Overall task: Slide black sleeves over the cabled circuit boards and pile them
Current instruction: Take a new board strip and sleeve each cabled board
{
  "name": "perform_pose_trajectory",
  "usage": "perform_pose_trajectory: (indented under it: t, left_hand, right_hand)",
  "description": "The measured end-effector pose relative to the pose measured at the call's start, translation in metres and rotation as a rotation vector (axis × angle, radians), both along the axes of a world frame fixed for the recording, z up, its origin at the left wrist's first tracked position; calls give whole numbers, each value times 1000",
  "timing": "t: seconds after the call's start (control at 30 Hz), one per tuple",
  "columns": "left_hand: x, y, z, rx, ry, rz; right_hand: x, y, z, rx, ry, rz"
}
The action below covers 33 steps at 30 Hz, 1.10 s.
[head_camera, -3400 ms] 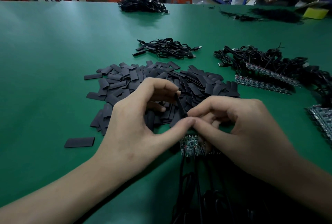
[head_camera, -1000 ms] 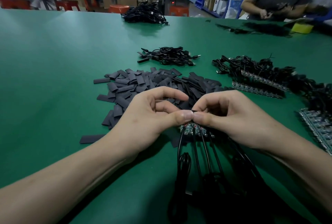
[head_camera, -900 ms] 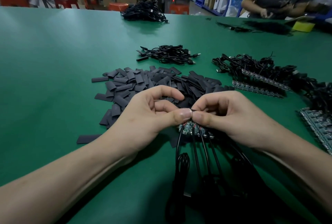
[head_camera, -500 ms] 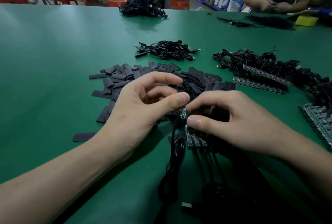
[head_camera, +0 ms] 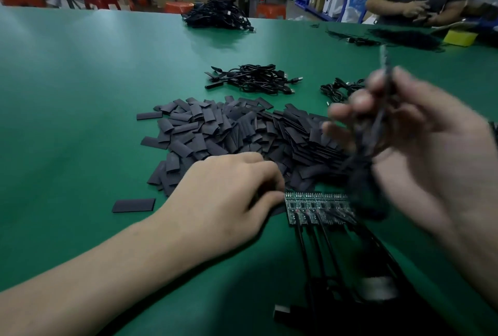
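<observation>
Left hand [head_camera: 229, 195] curled at board strip's [head_camera: 318, 207] left end, grip unclear; right hand [head_camera: 420, 147] raised, blurred, fingers wrapped round black cable [head_camera: 386, 74].

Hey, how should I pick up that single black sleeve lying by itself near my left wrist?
Pinch the lone sleeve across its narrow width, from above with the left hand: it lies flat, long edges clear of the pile.

plain green table top [head_camera: 80, 93] under a heap of matt black flat sleeves [head_camera: 229, 133]. just nearer me than the heap, my dark green circuit boards [head_camera: 318, 207], dotted black, trail black cables [head_camera: 324, 249].
</observation>
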<state>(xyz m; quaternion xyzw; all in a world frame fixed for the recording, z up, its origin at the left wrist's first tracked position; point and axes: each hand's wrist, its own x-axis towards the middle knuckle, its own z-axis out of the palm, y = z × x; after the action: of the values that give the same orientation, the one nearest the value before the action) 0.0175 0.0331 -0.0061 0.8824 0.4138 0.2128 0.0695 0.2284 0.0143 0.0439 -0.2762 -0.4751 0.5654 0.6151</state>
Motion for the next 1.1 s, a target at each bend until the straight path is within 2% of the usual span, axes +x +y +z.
perform_pose_trajectory:
  t: [0.07, 0.13, 0.23, 0.37, 0.47, 0.53, 0.63, 0.7, 0.77, 0.87, 1.0, 1.1]
  left_hand:
    - [1, -5, 4, 12, 19, -1]
    - [2, -7, 7, 0, 47, 6]
    - [4, -8, 8, -24, 88, 38]
    - [3, -2, 7, -99, 21, 89]
    - [1, 3, 3, -124, -78, 121]
    - [0, 7, 0, -140, -233, 147]
    - [0, 11, 0, -373, -619, 101]
    - [2, 11, 0, -506, -794, 18]
    - [4, 9, -1, -526, -861, -22]
    - [5, 6, -4, -398, -828, -11]
    - [2, 3, -4, 70, -557, -46]
    - [0, 2, -5, 230, -482, -87]
  right_hand:
    - [11, 4, 5, -28, 23, -53]
    - [21, 7, 7, -62, -62, -55]
    - [26, 10, 1, -105, -332, -46]
    - [15, 9, -13, -93, -750, -50]
    - [4, 9, -23, -69, -868, -24]
    - [1, 10, -31, -45, -926, -33]
    - [1, 11, -39, -22, -1002, -54]
    - [1, 10, -41, -29, -968, -29]
    - [1, 10, -41, -56, -882, 0]
    - [0, 9, -42, -74, -799, 43]
    - [-2, 8, -48, -53, -753, -14]
    - [-4, 6, -50, -64, -767, -36]
